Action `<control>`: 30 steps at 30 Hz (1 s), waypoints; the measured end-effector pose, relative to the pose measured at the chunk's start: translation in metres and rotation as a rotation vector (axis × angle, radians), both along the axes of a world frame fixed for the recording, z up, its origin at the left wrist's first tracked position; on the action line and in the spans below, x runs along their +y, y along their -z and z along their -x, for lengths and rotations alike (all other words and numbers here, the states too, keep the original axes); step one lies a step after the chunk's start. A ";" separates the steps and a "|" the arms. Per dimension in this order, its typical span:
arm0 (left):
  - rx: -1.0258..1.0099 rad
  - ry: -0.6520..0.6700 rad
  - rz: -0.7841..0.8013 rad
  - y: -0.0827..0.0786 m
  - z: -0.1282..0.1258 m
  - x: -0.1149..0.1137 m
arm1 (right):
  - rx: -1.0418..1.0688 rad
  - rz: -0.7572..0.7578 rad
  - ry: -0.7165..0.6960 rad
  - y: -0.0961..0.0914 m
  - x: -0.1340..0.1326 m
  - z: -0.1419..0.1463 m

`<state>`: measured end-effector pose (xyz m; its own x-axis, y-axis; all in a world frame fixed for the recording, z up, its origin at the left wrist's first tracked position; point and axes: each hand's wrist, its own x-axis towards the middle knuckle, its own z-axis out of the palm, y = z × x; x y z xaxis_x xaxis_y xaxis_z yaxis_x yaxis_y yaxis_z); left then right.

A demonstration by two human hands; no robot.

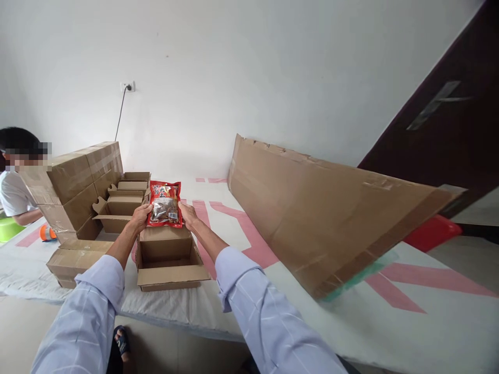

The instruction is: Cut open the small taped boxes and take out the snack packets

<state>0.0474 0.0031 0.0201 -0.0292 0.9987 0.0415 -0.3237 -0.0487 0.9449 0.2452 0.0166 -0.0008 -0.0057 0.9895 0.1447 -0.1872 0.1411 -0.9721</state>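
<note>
A red food packet (pixel 165 204) with a clear window showing brown contents is held upright between my two hands. My left hand (pixel 141 216) grips its left edge, and my right hand (pixel 188 214) grips its right edge. Just below and nearer to me stands a cardboard box (pixel 173 275) with its flaps open; the part of its inside that shows is bare cardboard. Several more opened boxes (pixel 117 209) stand in a row behind my left hand. A closed box (pixel 78 258) sits left of the nearest open one, partly covered by my left sleeve.
Stacked, taped cartons (pixel 74 182) rise at the left, with a person in a white shirt (pixel 15 192) beyond them. An orange tape roll (pixel 47 233) lies near the stack. A large cardboard sheet (pixel 312 208) leans along the right side of the pink-and-white covered surface (pixel 397 327).
</note>
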 end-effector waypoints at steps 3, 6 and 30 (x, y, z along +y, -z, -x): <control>-0.031 -0.037 -0.072 -0.003 -0.008 -0.008 | -0.027 -0.029 -0.070 -0.004 -0.019 -0.006; -0.047 -0.034 -0.128 -0.004 -0.012 -0.023 | -0.062 -0.060 -0.160 -0.011 -0.035 -0.020; 0.479 -0.634 0.022 0.141 0.036 -0.087 | -1.557 -0.547 -0.544 -0.032 -0.026 0.170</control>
